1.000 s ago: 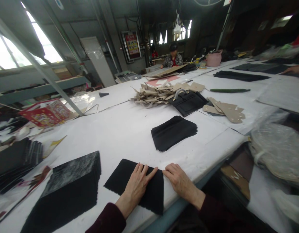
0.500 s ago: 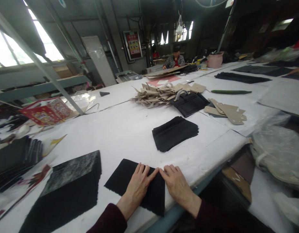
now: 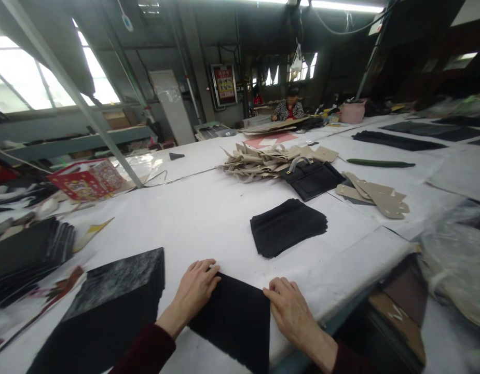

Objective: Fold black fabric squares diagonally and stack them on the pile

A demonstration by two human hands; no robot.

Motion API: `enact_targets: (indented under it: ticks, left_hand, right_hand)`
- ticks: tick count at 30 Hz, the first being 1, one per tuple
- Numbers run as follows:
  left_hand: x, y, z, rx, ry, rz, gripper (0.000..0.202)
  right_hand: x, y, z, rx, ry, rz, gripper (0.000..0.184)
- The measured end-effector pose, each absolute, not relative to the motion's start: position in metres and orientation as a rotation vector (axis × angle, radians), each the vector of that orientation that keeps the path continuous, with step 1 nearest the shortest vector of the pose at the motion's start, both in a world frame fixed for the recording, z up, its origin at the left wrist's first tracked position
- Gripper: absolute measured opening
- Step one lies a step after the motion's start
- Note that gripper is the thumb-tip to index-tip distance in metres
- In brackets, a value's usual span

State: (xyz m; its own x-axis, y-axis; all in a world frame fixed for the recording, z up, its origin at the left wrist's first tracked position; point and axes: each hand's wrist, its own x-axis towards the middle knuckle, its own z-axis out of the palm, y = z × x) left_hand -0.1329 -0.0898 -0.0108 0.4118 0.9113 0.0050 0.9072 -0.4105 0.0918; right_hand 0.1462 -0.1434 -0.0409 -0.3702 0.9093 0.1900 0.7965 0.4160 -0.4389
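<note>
A black fabric piece (image 3: 235,319) lies on the white tabletop at the near edge, its lower end hanging toward me. At its far left corner, my left hand (image 3: 195,287) is closed with the fingers together over the edge. My right hand (image 3: 289,309) pinches the far right corner between thumb and fingers. Beyond them rests a stack of similar black pieces (image 3: 288,227) with uneven edges. To the left lies a larger pile of black sheets (image 3: 107,317), its upper band whitish and mottled.
Farther back are a heap of beige pieces (image 3: 255,163), a black handbag (image 3: 313,179), beige straps (image 3: 380,197) and a cucumber (image 3: 381,163). A slanted pole (image 3: 103,140) rises at left beside a red gift bag (image 3: 87,181). A person (image 3: 289,108) sits at the far end.
My left hand has moved left from the middle of the fabric piece to its far left corner. My right hand now grips the right corner. The camera view has shifted slightly.
</note>
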Motion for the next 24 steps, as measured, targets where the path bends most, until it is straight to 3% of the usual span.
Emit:
enact_targets:
  ticks: [5,10,12,18,24]
  left_hand:
    - [-0.115,-0.084,-0.008,2.511,1.531,0.146,0.010]
    - [-0.109,-0.091,-0.010,2.506,1.483,0.094,0.021]
    - [-0.111,-0.092,-0.013,2.452,1.508,0.064,0.016]
    - [-0.118,-0.087,-0.018,2.266,1.562,-0.054,0.010]
    - [-0.080,-0.059,-0.003,2.119,1.407,0.247,0.016]
  right_hand:
    - [0.123,-0.124,-0.027,-1.410,-2.147,0.623,0.040]
    - [0.116,-0.116,-0.045,-1.354,-2.168,0.760,0.069]
    - [0.121,-0.115,-0.060,-1.353,-2.203,0.770,0.073]
    - [0.139,-0.109,-0.082,-1.436,-2.302,0.900,0.051]
    - [0.215,-0.063,-0.019,-1.447,-1.903,0.994,0.039]
